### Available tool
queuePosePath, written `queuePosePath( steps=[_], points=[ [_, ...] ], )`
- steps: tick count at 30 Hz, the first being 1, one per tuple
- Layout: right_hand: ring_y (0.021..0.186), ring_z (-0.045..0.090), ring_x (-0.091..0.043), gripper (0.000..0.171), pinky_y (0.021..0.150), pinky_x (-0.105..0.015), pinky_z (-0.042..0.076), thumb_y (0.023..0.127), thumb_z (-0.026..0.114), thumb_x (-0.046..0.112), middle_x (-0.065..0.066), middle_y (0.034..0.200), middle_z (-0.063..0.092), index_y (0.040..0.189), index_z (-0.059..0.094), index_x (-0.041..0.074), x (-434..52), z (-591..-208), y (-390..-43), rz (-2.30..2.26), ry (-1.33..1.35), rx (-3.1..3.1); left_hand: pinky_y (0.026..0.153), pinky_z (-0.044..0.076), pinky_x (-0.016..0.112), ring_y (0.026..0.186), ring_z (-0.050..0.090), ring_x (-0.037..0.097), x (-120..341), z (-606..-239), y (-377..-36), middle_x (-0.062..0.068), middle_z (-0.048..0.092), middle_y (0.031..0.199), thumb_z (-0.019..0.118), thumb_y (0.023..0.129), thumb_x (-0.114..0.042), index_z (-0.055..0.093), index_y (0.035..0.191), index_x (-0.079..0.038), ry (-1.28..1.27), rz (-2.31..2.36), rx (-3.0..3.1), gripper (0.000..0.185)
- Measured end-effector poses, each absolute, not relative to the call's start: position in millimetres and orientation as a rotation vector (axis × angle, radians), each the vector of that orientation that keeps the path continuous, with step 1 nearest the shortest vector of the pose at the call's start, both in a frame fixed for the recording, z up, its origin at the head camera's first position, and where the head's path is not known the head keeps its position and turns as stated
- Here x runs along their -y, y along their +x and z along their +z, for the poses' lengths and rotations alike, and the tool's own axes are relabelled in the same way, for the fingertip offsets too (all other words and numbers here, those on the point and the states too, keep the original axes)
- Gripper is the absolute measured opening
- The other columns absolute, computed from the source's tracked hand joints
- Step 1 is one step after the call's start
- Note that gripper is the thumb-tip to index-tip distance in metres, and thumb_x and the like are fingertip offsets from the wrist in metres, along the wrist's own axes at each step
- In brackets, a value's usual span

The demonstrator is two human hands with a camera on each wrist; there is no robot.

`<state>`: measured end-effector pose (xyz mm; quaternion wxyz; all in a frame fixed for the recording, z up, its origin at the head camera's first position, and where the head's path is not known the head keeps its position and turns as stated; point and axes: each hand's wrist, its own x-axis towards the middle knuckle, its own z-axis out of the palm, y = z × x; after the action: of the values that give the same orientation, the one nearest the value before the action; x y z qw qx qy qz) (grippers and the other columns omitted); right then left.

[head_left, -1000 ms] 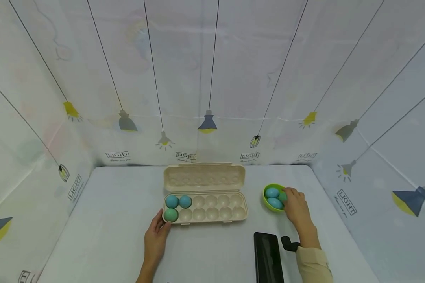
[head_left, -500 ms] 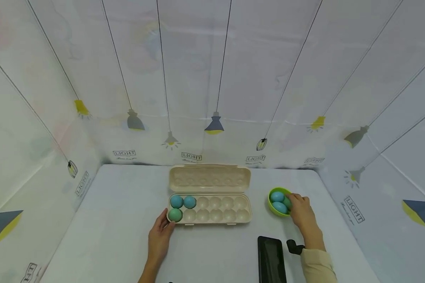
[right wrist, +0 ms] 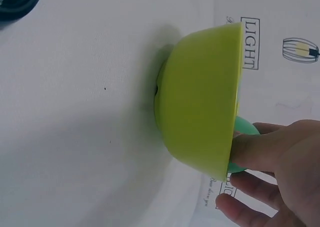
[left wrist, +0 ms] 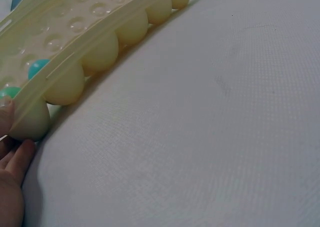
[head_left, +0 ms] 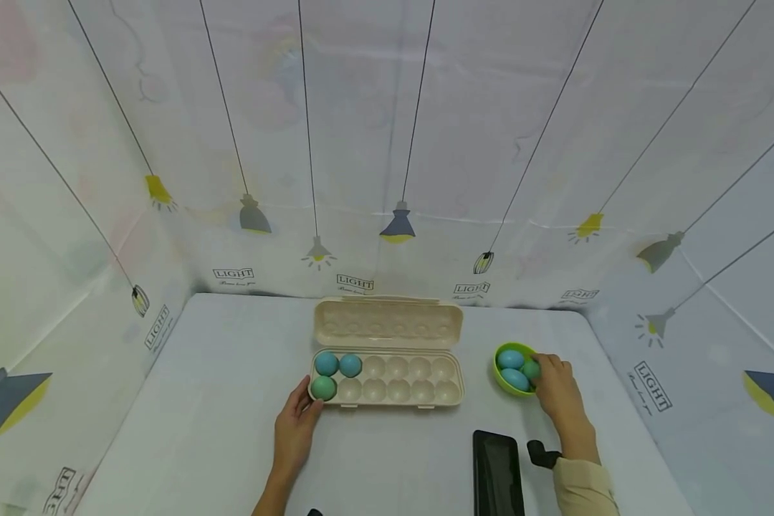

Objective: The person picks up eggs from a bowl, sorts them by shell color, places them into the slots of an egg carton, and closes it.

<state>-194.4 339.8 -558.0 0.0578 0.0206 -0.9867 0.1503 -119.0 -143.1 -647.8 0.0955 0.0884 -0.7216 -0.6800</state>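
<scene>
A cream egg carton [head_left: 398, 390] lies with its lid raised. Its left end holds two blue eggs [head_left: 326, 363] and a green egg [head_left: 324, 388]; the other cups look bare. My left hand [head_left: 294, 426] grips that left end, and the left wrist view shows the thumb over the rim and fingers [left wrist: 21, 159] below. At the lime-green bowl [right wrist: 200, 97], my right hand [head_left: 560, 390] pinches a green egg [right wrist: 247, 126] at the rim, thumb on the near side. Two blue eggs [head_left: 514, 379] rest in the bowl beside it. The right fingertips behind the egg are partly hidden.
A black flat slab like a phone [head_left: 498, 473] lies on the white table [head_left: 200, 416], left of the right forearm. A dark wrist camera mount [head_left: 543, 454] sits at the right wrist. Patterned sheets [head_left: 361, 143] enclose the table's back and sides.
The head view has shifted slightly. My right hand stays at the bowl, and a bit more of the green egg shows beside its fingers. My left hand still holds the carton.
</scene>
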Motion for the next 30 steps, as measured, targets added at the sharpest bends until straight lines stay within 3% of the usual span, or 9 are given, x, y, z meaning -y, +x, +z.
queuePosePath(
  steps=[11,23,30],
  points=[
    [0.119,0.045,-0.057,0.048,0.101,-0.068,0.041,0.093,0.064,0.000,-0.039,0.130,0.044,0.135,0.044,-0.013,-333.9,-547.9,-187.8,0.647,-0.047,2.897,0.096,0.050,0.009,0.135,0.054,0.031,142.6,-646.2,-117.3,0.015,0.052,0.149,0.068,0.096,-0.017,0.046,0.150,-0.013,0.251,-2.002,2.145,0.058],
    [0.121,0.048,-0.048,0.051,0.101,-0.063,0.044,0.096,0.061,0.007,-0.033,0.137,0.039,0.139,0.041,-0.010,-295.7,-522.2,-188.1,0.818,0.013,2.782,0.094,0.046,0.003,0.138,0.051,0.027,143.1,-639.8,-117.3,0.014,0.048,0.153,0.066,0.098,-0.012,0.043,0.152,-0.012,0.286,-2.050,2.157,0.059],
    [0.108,0.056,-0.041,0.051,0.089,-0.055,0.053,0.090,0.065,0.006,-0.029,0.127,0.048,0.134,0.043,-0.009,-260.2,-522.7,-191.9,0.891,0.069,2.635,0.096,0.047,0.006,0.137,0.051,0.031,139.0,-612.5,-109.5,0.018,0.049,0.151,0.065,0.097,-0.007,0.042,0.151,-0.004,0.282,-2.035,2.185,0.058]
  ],
)
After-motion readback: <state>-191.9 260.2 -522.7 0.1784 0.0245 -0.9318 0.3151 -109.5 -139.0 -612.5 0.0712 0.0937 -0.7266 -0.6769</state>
